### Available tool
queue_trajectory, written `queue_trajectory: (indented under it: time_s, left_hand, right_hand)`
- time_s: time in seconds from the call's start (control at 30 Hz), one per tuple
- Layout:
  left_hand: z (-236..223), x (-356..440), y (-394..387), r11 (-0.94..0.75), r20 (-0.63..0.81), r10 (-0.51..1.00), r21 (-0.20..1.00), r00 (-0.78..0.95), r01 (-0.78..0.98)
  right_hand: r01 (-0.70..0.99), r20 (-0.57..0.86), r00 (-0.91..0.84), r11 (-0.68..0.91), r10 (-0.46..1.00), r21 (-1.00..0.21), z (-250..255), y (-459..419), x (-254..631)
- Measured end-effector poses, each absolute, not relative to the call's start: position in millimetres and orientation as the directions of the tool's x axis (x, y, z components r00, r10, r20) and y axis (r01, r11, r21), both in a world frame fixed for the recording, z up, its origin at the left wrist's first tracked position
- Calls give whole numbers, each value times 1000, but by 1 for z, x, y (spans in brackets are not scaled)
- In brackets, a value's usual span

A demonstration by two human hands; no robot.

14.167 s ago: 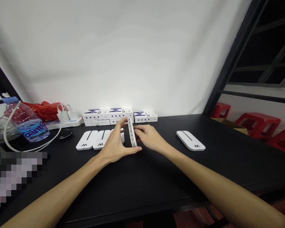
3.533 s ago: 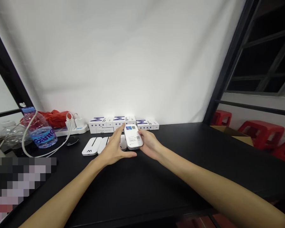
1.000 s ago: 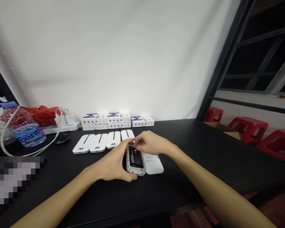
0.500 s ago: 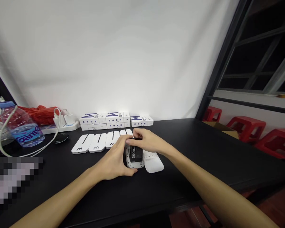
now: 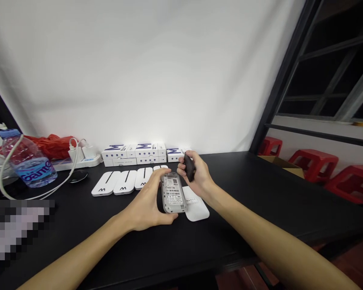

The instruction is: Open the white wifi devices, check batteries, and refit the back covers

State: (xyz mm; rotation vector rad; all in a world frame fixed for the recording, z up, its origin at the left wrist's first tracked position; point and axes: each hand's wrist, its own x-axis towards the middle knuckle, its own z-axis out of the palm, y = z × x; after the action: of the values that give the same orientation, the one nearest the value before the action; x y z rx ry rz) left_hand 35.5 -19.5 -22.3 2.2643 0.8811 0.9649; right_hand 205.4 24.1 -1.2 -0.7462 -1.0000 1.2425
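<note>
My left hand point(image 5: 148, 205) grips a small white pocket device point(image 5: 173, 197) lying open on the black table point(image 5: 260, 201), its battery bay showing printed labels. My right hand point(image 5: 196, 173) is raised just above and behind it, closed on the black battery point(image 5: 189, 167). The device's white back cover point(image 5: 197, 208) lies flat on the table to the right of it, partly under my right wrist. A row of several identical white devices point(image 5: 125, 182) lies just behind my left hand.
White product boxes point(image 5: 136, 153) line the wall. A water bottle point(image 5: 28, 163), white cable, power strip point(image 5: 78, 162) and red bag point(image 5: 51, 146) sit at the left. Red stools point(image 5: 317, 163) stand beyond the table's right end, below a dark window frame.
The back cover came off the device and was laid to its right. In the last half second my right hand lifted the battery out, baring the labelled bay.
</note>
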Motion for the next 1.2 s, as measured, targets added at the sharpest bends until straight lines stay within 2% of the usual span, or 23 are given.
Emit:
queue_trajectory:
  time_s: [0.1, 0.23, 0.3, 0.43, 0.57, 0.67, 0.87, 1.0, 1.2]
  left_hand:
    - [-21, 33, -20, -681, 416, 689, 651, 594, 334]
    - [-22, 30, -20, -645, 366, 705, 688, 608, 334]
    - [-24, 30, -18, -607, 351, 733, 724, 583, 326]
    - [-30, 28, -11, -499, 311, 796, 822, 519, 273]
    - [-31, 28, -9, -447, 280, 813, 861, 510, 241]
    - [-29, 29, -11, -451, 296, 800, 870, 521, 199]
    - [-21, 32, -18, -471, 349, 777, 874, 524, 118]
    - [-21, 33, -21, -456, 324, 779, 880, 536, 130]
    - [-20, 33, -20, -481, 371, 791, 869, 486, 120]
  right_hand:
    - [-527, 94, -91, 32, 991, -849, -2, 33, 218]
    - [-516, 75, -162, -19, 984, -856, -6, 37, 220]
    - [-480, 107, -124, 35, 986, -877, -8, 36, 214]
    - [-364, 271, -40, 239, 962, -900, -10, 29, 203]
    - [-139, 350, -107, 335, 931, -932, -10, 25, 202]
    - [-11, 429, -161, 433, 889, -901, -7, 25, 207]
    - [21, 508, -223, 525, 832, -851, -1, 30, 218]
    - [13, 457, -271, 478, 847, -878, -3, 31, 220]
    - [-10, 420, -373, 450, 827, -893, -1, 26, 218]
